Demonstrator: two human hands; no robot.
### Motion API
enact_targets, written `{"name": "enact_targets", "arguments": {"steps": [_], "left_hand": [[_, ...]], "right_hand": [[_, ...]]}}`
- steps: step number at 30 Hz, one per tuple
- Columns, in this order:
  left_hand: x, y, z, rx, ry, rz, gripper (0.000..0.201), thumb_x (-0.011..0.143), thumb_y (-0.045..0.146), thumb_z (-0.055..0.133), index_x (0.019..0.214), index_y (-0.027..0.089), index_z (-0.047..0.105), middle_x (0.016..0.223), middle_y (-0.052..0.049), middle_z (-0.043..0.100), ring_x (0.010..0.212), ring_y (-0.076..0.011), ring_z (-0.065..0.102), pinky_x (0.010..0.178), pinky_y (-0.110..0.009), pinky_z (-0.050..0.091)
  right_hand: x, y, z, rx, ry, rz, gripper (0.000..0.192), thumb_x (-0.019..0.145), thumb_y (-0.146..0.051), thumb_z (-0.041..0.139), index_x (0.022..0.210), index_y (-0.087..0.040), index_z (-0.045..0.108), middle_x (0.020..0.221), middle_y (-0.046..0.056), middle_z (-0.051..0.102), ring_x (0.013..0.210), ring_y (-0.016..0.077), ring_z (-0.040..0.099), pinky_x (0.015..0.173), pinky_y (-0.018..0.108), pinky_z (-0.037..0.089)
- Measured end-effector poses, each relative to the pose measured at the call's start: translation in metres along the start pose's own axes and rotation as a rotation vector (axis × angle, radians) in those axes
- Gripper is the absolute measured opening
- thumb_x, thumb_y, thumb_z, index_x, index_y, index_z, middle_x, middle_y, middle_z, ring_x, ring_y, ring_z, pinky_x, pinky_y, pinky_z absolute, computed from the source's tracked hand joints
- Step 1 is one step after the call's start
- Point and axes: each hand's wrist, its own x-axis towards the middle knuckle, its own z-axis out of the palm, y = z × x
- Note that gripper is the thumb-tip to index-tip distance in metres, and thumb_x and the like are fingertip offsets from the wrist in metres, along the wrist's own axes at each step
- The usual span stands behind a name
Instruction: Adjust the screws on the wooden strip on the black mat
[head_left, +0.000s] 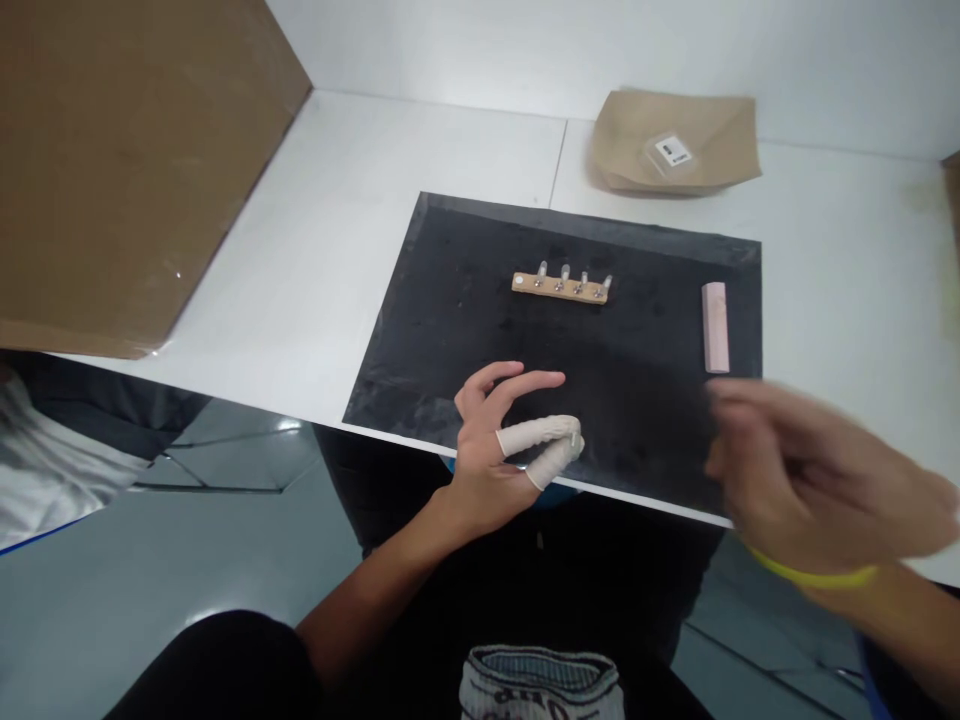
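Observation:
My left hand point(499, 445) is at the front edge of a black mat point(450, 330). White finger cots cover its thumb and index finger, which pinch a small clear piece point(576, 440); the other fingers are stretched out. Over the mat's right front corner, my right hand point(817, 480) is blurred by motion. Its fingers are curled in, and whatever they may hold cannot be made out. A narrow tan strip point(551, 288) lies farther back on the mat, with several small clear pieces standing along it on metal fittings and a white dot at its left end.
A pink block point(716, 328) lies on the mat's right side, just beyond my right hand. Behind the mat, a brown paper tray point(720, 130) holds a small clear box with a white label point(673, 150). A large brown board point(135, 150) covers the table's left.

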Motion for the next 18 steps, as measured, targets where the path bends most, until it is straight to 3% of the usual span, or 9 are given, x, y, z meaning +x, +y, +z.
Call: {"name": "enact_targets", "arguments": {"steps": [4,7,9,11,15,16,18], "left_hand": [[-0.001,-0.002,-0.002,-0.001,-0.006,-0.003,0.006,0.087,0.020,0.080,0.090,0.025,0.077,0.121,-0.008,0.074,0.126,-0.0292,0.056,0.105,-0.056,0.047],[0.000,-0.004,-0.004,-0.007,-0.016,0.001,0.009,0.087,0.019,0.079,0.091,0.026,0.076,0.121,-0.007,0.074,0.126,-0.0286,0.056,0.105,-0.056,0.047],[0.001,-0.004,-0.005,-0.010,-0.023,0.003,0.009,0.086,0.019,0.079,0.091,0.026,0.076,0.121,-0.007,0.074,0.126,-0.0288,0.056,0.104,-0.056,0.047],[0.002,-0.004,-0.005,-0.011,-0.021,0.016,0.008,0.086,0.019,0.080,0.089,0.025,0.076,0.121,-0.007,0.074,0.126,-0.0294,0.056,0.103,-0.056,0.047],[0.005,-0.007,-0.006,0.004,-0.028,0.027,0.008,0.086,0.018,0.079,0.091,0.025,0.076,0.121,-0.007,0.074,0.126,-0.0289,0.057,0.104,-0.056,0.046],[0.006,-0.008,-0.006,0.017,-0.031,0.024,0.009,0.087,0.018,0.079,0.091,0.025,0.076,0.121,-0.007,0.074,0.126,-0.0287,0.057,0.105,-0.056,0.046],[0.006,-0.010,-0.007,0.046,-0.030,0.018,0.009,0.086,0.019,0.079,0.091,0.026,0.076,0.121,-0.006,0.074,0.126,-0.0285,0.057,0.105,-0.056,0.046]], "right_hand": [[0.008,0.001,-0.002,0.000,0.027,-0.137,0.020,0.103,-0.026,0.060,0.097,-0.011,0.072,0.061,-0.007,0.060,0.045,0.0056,0.050,0.046,0.017,0.044],[0.015,0.007,-0.006,-0.061,0.030,-0.100,0.036,0.106,-0.025,0.048,0.084,-0.016,0.074,0.051,-0.006,0.055,0.040,0.0081,0.043,0.041,0.020,0.041],[0.016,0.010,-0.007,-0.082,0.056,-0.090,0.046,0.105,-0.010,0.036,0.082,-0.020,0.074,0.044,-0.008,0.048,0.038,0.0088,0.038,0.038,0.019,0.037],[0.014,0.011,-0.006,-0.134,0.039,-0.068,0.048,0.101,0.001,0.032,0.097,-0.018,0.076,0.044,-0.009,0.048,0.038,0.0079,0.039,0.040,0.018,0.037],[0.004,0.008,-0.001,-0.236,0.063,-0.039,0.042,0.106,-0.018,0.037,0.097,-0.013,0.077,0.052,-0.002,0.059,0.041,0.0117,0.044,0.034,0.024,0.033],[0.003,0.007,0.000,-0.212,0.091,-0.077,0.042,0.106,-0.018,0.038,0.089,-0.016,0.076,0.053,-0.002,0.060,0.042,0.0116,0.043,0.034,0.023,0.033],[0.003,0.005,0.002,-0.087,0.085,-0.105,0.033,0.105,-0.017,0.044,0.094,-0.014,0.075,0.055,-0.005,0.061,0.044,0.0088,0.046,0.039,0.019,0.039]]}}
